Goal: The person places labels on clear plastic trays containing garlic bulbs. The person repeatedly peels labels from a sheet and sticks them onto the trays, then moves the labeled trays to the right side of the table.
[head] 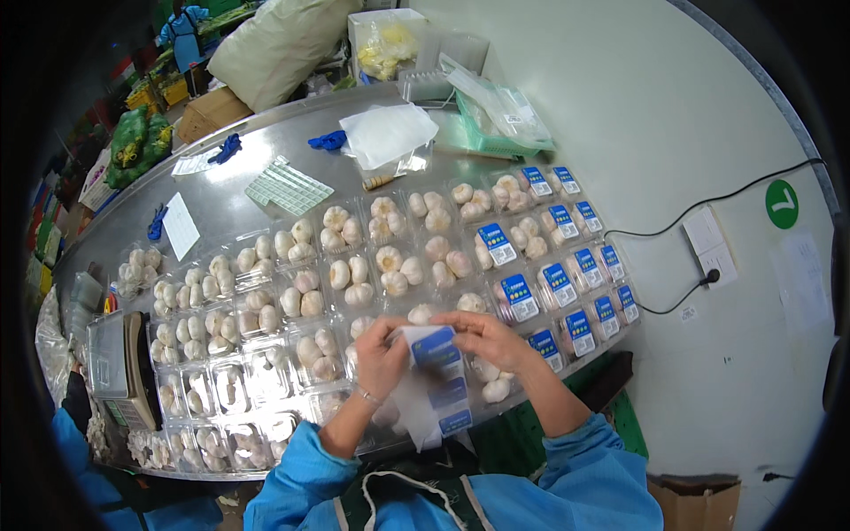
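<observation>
My left hand point(383, 355) grips the left edge of a strip of blue-and-white labels point(438, 378) on backing paper, which hangs down in front of me. At the strip's top right edge, the fingers of my right hand point(488, 337) pinch the paper or a label; which one is not clear. Under and around both hands stand rows of clear plastic clamshell boxes, each with a few garlic bulbs point(358, 295). Boxes at the right bear a blue label point(519, 297); those at the middle and left show none.
A weighing scale point(126, 372) stands at the left, beside a co-worker's blue sleeve point(73, 451). Further back lie blue gloves point(327, 140), white sheets point(388, 136), a label sheet point(287, 186) and a green basket point(511, 143). A white wall with a plugged cable point(712, 276) borders the right.
</observation>
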`<state>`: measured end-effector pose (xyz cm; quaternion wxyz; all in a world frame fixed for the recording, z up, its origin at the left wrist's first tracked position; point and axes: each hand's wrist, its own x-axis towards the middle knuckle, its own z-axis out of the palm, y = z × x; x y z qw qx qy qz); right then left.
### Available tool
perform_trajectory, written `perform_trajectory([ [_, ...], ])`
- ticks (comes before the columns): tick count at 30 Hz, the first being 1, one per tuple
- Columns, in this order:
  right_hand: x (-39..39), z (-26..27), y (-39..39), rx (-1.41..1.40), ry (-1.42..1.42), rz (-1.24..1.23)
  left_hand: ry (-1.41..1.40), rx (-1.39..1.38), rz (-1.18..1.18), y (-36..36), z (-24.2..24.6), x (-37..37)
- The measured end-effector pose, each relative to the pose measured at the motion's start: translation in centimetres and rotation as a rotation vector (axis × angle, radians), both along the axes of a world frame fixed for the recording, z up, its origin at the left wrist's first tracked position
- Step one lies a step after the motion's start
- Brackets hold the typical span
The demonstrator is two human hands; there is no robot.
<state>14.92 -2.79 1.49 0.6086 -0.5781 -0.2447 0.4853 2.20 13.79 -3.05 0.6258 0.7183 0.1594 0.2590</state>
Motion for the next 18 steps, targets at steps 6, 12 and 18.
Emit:
perform_trajectory([
  [6, -2.6, 0.8, -0.3, -0.026, -0.196, -0.234, -0.211, -0.135, -0.158, -1.2, -0.5, 2.9],
  [12, 0.4, -0.1, -2.1, 0.014, -0.285, -0.336, -0.063, -0.026, -0.173, -2.2, -0.6, 5.7],
  [18, 7.9, -1.5, -4.3, -0.096, -0.304, -0.677, 0.045, 0.283, -0.162, -2.9, -2.9, 7.8],
])
